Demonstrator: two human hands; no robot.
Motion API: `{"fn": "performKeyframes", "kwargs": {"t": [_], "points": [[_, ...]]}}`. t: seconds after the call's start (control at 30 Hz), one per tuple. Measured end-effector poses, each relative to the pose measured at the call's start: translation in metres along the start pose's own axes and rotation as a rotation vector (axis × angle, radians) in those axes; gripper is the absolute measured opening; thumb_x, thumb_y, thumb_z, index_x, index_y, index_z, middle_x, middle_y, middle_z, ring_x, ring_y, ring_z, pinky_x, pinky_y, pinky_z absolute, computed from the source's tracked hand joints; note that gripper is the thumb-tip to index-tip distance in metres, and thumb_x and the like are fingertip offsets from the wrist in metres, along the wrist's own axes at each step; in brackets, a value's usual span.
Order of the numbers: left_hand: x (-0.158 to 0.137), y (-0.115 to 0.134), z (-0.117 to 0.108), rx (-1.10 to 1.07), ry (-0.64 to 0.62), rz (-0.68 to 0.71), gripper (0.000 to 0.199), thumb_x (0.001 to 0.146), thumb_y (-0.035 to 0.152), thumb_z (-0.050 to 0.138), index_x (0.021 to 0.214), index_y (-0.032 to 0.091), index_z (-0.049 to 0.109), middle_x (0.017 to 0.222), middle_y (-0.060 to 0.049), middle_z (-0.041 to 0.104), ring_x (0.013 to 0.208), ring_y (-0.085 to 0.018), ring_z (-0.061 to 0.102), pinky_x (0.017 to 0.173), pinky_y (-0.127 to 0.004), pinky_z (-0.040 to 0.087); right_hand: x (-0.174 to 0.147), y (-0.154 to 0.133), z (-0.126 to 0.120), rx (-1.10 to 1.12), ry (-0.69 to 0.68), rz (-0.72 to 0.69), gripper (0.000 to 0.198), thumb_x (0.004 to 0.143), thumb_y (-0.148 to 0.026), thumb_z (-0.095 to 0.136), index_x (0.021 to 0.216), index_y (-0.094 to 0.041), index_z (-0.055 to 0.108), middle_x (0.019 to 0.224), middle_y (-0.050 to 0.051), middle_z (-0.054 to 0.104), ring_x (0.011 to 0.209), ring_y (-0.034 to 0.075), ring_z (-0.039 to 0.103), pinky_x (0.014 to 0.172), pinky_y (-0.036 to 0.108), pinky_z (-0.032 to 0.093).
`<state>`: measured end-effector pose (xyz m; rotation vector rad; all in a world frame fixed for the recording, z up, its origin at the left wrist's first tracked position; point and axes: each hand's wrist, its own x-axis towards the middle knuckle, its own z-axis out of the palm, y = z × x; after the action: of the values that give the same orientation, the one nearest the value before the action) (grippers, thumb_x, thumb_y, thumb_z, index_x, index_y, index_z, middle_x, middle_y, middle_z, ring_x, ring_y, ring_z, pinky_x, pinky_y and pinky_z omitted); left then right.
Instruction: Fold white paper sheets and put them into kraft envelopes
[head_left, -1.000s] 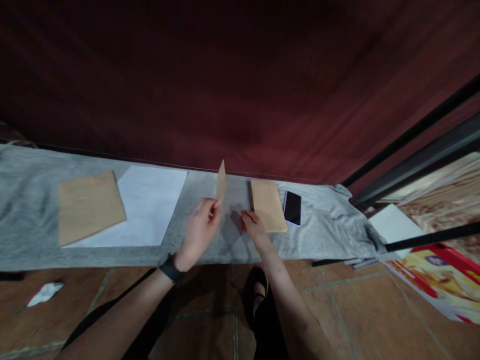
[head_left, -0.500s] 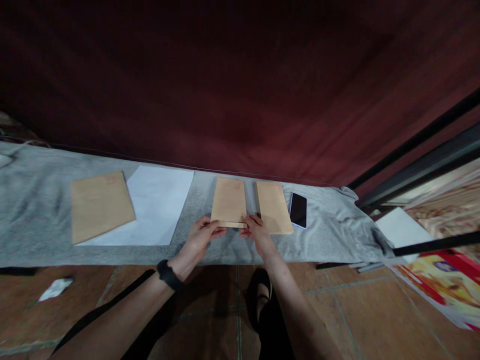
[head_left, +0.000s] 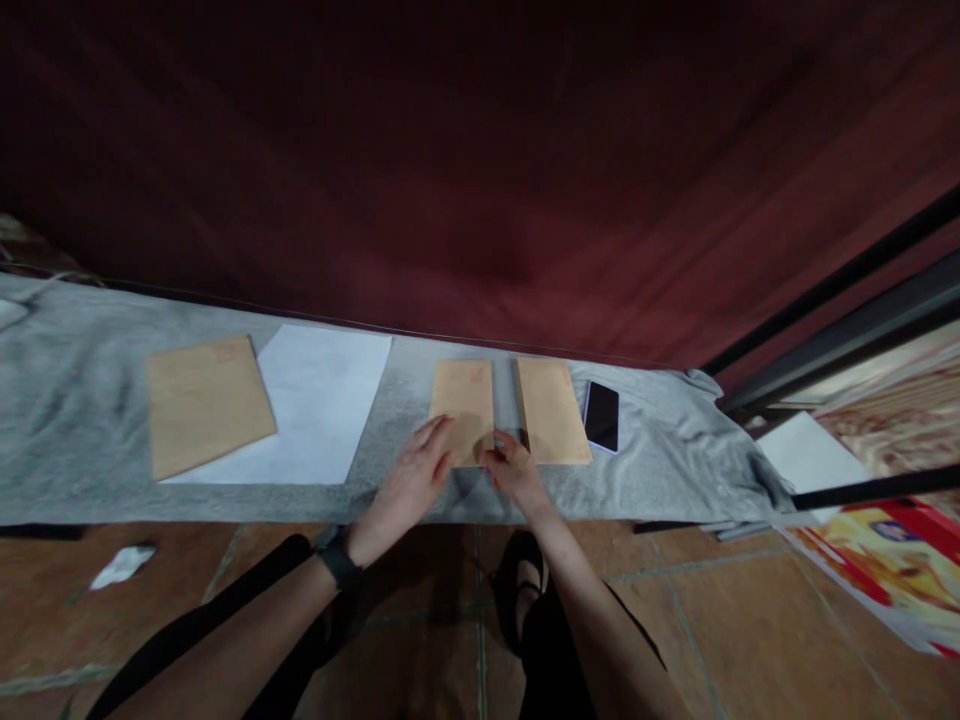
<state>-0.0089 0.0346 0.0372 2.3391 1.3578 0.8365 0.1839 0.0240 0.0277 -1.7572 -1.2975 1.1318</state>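
A brown paper envelope (head_left: 463, 388) with a small red mark near its top right lies flat in front of me. My left hand (head_left: 411, 478), wearing a dark wristband, rests over its lower left part with fingers stretched out. At the lower right corner, the curled fingers of my right hand (head_left: 516, 473) pinch the envelope's edge. Just to the right lies a stack of brown envelopes (head_left: 555, 412). Farther left, another pile of brown envelopes (head_left: 208, 408) partly covers a large white sheet (head_left: 326, 405).
A phone (head_left: 602, 416) lies right of the stack on the grey cloth (head_left: 667, 460) over the narrow table. Dark red fabric (head_left: 480, 200) hangs behind. Black metal bars (head_left: 862, 300) and a colourful box (head_left: 892, 570) are at the right. Crumpled white paper (head_left: 122, 567) lies on the tiled floor.
The middle envelope's near edge has come down flat on the cloth. My left hand has let go of its corner and moved onto its lower left; my right hand stays at the right corner.
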Motion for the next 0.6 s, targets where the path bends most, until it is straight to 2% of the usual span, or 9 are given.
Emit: {"fn": "performKeyframes", "kwargs": {"t": [0.13,0.23,0.33,0.43,0.5,0.6], "points": [[-0.021,0.010,0.027,0.164,-0.160,0.150,0.057,0.101,0.038,0.038,0.152,0.012,0.035,0.159,-0.018,0.040,0.149,-0.028,0.034,0.120,-0.047,0.034,-0.003,-0.002,0.000,-0.169,0.016,-0.024,0.036,0.088,-0.018,0.055,0.123,-0.022,0.064,0.079,0.000,0.072,0.068,0.016,0.068,0.067,0.025,0.053],[-0.032,0.011,0.038,0.254,-0.187,0.173,0.065,0.100,0.046,0.042,0.155,0.012,0.030,0.162,-0.017,0.033,0.151,-0.029,0.029,0.123,-0.050,0.028,-0.006,-0.003,-0.004,-0.323,0.082,-0.073,0.042,0.091,-0.015,0.052,0.132,-0.018,0.059,0.099,0.007,0.075,0.085,0.019,0.071,0.080,0.028,0.053],[-0.035,0.011,0.039,0.304,-0.198,0.168,0.069,0.099,0.049,0.043,0.155,0.010,0.031,0.163,-0.018,0.031,0.152,-0.030,0.027,0.124,-0.049,0.026,-0.012,-0.006,-0.007,-0.520,0.160,-0.131,0.042,0.095,-0.017,0.049,0.136,-0.015,0.057,0.113,0.014,0.072,0.100,0.024,0.070,0.089,0.034,0.052],[-0.034,0.013,0.039,0.338,-0.197,0.162,0.073,0.097,0.052,0.045,0.154,0.007,0.032,0.163,-0.020,0.030,0.153,-0.030,0.025,0.124,-0.048,0.025,-0.020,-0.010,-0.003,-0.648,0.243,-0.280,0.040,0.099,-0.021,0.046,0.136,-0.013,0.058,0.124,0.019,0.066,0.116,0.028,0.063,0.100,0.040,0.050],[-0.035,0.012,0.041,0.363,-0.199,0.172,0.073,0.097,0.048,0.045,0.155,0.006,0.030,0.163,-0.021,0.029,0.153,-0.030,0.024,0.125,-0.048,0.024,-0.028,-0.011,0.004,-0.604,0.200,-0.420,0.040,0.102,-0.024,0.043,0.137,-0.014,0.059,0.131,0.017,0.064,0.123,0.025,0.060,0.107,0.039,0.048],[-0.038,0.008,0.045,0.407,-0.218,0.205,0.070,0.096,0.030,0.041,0.157,0.003,0.021,0.164,-0.021,0.026,0.154,-0.029,0.021,0.125,-0.048,0.023,-0.042,-0.005,0.022,-0.487,0.033,-0.562,0.046,0.106,-0.031,0.035,0.146,-0.017,0.051,0.148,0.012,0.054,0.137,0.019,0.051,0.115,0.035,0.042]]}}
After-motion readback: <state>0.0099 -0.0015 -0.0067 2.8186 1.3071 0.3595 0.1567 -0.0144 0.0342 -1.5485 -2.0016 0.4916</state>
